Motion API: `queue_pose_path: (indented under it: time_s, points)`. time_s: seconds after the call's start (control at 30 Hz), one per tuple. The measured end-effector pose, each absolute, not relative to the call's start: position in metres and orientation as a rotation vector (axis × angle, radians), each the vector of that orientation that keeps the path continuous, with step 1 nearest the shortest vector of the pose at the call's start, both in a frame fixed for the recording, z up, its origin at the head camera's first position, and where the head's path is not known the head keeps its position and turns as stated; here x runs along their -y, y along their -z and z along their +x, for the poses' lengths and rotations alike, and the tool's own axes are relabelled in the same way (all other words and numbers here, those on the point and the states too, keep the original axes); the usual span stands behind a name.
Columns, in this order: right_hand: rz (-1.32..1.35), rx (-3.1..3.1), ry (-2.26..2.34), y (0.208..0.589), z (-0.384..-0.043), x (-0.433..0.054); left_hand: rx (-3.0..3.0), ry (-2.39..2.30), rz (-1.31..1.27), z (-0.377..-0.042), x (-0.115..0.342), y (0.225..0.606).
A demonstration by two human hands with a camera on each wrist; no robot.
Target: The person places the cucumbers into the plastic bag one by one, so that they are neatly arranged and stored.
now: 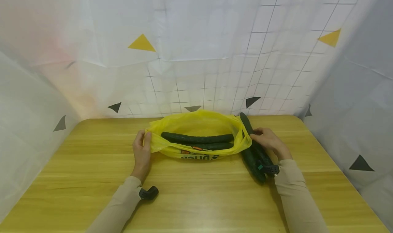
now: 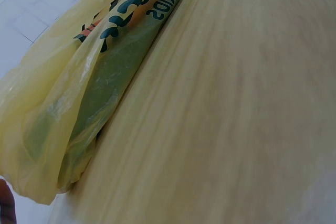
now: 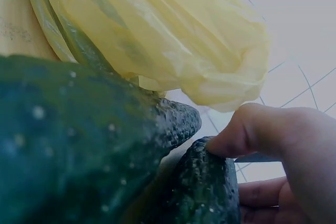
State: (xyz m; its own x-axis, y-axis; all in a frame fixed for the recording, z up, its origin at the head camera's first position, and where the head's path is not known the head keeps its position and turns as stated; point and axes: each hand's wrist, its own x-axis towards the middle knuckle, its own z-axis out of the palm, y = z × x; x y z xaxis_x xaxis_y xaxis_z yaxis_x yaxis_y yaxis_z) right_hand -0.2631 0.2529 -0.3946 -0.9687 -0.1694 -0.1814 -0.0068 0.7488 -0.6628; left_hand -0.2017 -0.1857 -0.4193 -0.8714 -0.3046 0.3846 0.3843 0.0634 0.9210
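Note:
A yellow plastic bag (image 1: 201, 118) with dark printing lies on its side, its mouth facing me and spread wide. Inside it, a dark green cucumber (image 1: 196, 138) lies lengthwise, with a second cucumber (image 1: 215, 146) in front, partly behind the lower rim. At the bag's left edge my left hand (image 1: 142, 156) pinches the plastic between thumb and fingers. Beside the bag's right end, my right hand (image 1: 270, 141) grips a long cucumber (image 1: 246, 122), thumb (image 3: 228, 140) on its knobbly surface. Another cucumber (image 1: 253, 166) lies alongside it; the wrist camera partly covers both.
Everything rests on a wooden table (image 1: 196, 199). White sheeting (image 1: 196, 79) with grid lines and triangles hangs behind its far edge, and more sheeting closes off both sides. A black wrist camera (image 1: 148, 193) sits on my left cuff.

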Motion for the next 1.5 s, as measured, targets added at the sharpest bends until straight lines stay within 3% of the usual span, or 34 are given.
queue_pose_path:
  time_s: [1.5]
  points:
    - [-0.049,-2.656,1.421,0.358,-0.252,-0.253,1.874,1.837,-0.107,-0.2,0.185,0.415]
